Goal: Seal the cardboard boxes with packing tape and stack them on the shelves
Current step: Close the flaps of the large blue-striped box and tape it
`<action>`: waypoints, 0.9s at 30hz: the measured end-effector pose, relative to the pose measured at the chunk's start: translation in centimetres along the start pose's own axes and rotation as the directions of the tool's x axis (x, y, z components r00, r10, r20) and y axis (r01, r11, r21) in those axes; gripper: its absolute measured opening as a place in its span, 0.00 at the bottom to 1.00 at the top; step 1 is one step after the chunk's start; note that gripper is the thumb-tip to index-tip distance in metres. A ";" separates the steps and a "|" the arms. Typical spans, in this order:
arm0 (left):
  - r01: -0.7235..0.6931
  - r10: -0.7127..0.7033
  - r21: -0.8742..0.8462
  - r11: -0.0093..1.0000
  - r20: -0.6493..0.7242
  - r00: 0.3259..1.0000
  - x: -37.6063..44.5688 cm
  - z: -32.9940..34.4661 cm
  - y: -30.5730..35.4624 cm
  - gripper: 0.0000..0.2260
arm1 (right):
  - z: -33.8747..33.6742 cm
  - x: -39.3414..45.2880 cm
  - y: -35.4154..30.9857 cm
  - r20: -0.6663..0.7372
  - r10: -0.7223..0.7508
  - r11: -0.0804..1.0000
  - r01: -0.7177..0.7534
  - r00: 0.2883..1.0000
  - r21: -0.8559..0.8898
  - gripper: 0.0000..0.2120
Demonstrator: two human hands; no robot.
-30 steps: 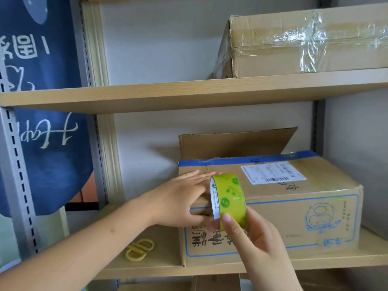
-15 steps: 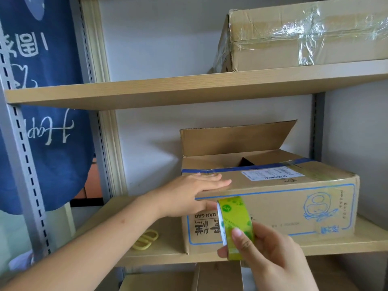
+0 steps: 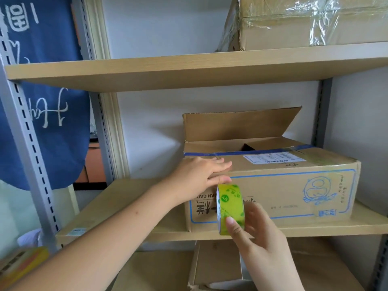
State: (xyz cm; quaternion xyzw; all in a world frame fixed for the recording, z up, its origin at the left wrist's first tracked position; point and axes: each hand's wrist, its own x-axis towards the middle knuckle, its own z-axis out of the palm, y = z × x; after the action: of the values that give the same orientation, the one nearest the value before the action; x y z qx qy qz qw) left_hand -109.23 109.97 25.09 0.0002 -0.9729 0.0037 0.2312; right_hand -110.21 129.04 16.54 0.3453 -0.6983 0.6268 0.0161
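While the left hand (image 3: 201, 175) is lying flat on the cardboard box (image 3: 273, 185) at three o'clock on the middle shelf (image 3: 126, 208), the right hand (image 3: 258, 234) is pinching the tape roll (image 3: 230, 208), risking crooked tape since the rear flap (image 3: 237, 124) is standing open.

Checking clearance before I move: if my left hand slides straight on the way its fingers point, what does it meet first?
The left hand lies flat on the box top, fingers pointing right. First in line looks like the white shipping label, though depth is uncertain.
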 end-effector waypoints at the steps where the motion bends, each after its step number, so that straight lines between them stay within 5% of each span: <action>1: -0.013 0.013 -0.014 1.000 -0.014 1.000 -0.6 -0.2 -0.1 0.23 | 0.0 -0.3 -0.3 -0.127 -0.086 0.995 0.078 0.988 -0.069 0.15; 4: 0.037 -0.113 -0.328 0.944 -0.218 0.969 -4.0 -0.6 -2.0 0.20 | 0.9 -1.8 -2.3 -0.444 -0.500 0.866 0.416 0.743 -0.279 0.16; 6: 0.114 -0.334 -0.493 0.863 -0.385 0.860 -7.5 -0.1 -4.5 0.17 | 3.5 -2.7 -3.2 -0.413 -0.656 0.751 0.603 0.632 -0.269 0.09; 9: 0.284 -0.591 -0.598 0.749 -0.411 0.694 -12.1 1.1 -7.3 0.14 | 9.6 -1.6 -3.4 0.013 -0.658 0.732 0.644 0.753 -0.223 0.09; 12: 0.347 -0.685 -0.639 0.687 -0.409 0.604 -15.1 2.1 -8.9 0.14 | 16.3 2.4 -1.1 0.309 -0.316 0.772 0.432 0.897 -0.465 0.06; 17: 0.355 -0.715 -0.654 0.668 -0.432 0.549 -17.2 3.0 -9.9 0.15 | 21.0 8.1 1.4 0.402 0.060 0.712 0.243 0.914 -0.659 0.09; 22: 0.328 -0.763 -0.713 0.620 -0.451 0.463 -17.6 2.9 -8.4 0.14 | 19.8 6.8 -0.6 0.447 0.021 0.635 0.334 0.894 -0.697 0.03; 24: 0.277 -0.801 -0.763 0.584 -0.489 0.345 -17.1 2.5 -6.8 0.15 | 17.7 5.6 -2.3 0.435 0.019 0.668 0.313 0.900 -0.675 0.04; 27: 0.058 -0.868 -0.867 0.496 -0.492 0.070 -16.1 1.6 -3.3 0.14 | 12.2 3.6 -4.9 0.383 -0.056 0.807 0.268 0.922 -0.526 0.10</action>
State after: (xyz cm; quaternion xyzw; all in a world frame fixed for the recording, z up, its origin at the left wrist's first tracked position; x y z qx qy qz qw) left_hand -95.60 106.59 16.41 0.2677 -0.4922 -0.4211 0.7133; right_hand -105.51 116.70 19.85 0.4893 -0.8120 0.3145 0.0487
